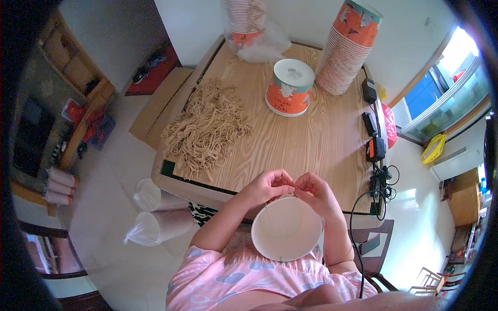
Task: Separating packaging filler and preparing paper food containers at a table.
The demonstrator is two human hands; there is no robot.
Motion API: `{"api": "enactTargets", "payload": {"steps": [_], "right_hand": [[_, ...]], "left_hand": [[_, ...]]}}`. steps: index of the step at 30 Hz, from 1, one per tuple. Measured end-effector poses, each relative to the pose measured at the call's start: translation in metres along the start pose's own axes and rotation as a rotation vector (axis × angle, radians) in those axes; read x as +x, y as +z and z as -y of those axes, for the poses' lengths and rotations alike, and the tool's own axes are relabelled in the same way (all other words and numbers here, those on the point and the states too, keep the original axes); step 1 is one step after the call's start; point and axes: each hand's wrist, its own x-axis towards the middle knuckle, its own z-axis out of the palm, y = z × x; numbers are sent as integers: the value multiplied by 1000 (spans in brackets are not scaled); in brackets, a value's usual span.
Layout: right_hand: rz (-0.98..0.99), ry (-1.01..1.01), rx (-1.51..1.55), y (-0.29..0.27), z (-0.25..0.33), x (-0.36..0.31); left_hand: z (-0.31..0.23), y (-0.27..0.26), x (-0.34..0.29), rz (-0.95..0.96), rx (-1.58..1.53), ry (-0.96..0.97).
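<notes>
A white paper bucket (287, 228) rests at my lap with its open mouth facing up. At its far rim my left hand (271, 186) and my right hand (315, 194) are closed in pinches, fingertips nearly meeting. A thin tan cord shows at the rim between them, partly hidden by the fingers; a short strand hangs inside the bucket's left wall. A small bit of cord shows at the near rim too. Ahead on the table (290, 150) lies a heap of tan cords (210, 127). An upside-down orange and green bucket (289, 96) stands beyond.
A tall stack of paper buckets (345, 52) leans at the back right; another stack (244, 20) in plastic stands at the back. Black adapters (374, 149) and cables line the right edge. Bagged bucket stacks (163, 225) lie on the floor at left, near cardboard (161, 106).
</notes>
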Motion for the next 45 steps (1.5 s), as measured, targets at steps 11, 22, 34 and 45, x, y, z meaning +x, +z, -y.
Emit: {"api": "enactTargets", "payload": {"steps": [11, 22, 34, 45], "right_hand": [[-5, 16, -75, 0, -1, -1], [52, 62, -219, -4, -1, 0], [19, 44, -191, 0, 11, 1], [-36, 30, -56, -4, -6, 5]], "left_hand": [[-3, 1, -2, -24, -65, -22], [-2, -2, -2, -27, -147, -24], [-3, -1, -3, -41, -105, -10], [-1, -2, -6, -88, -89, -24]]}}
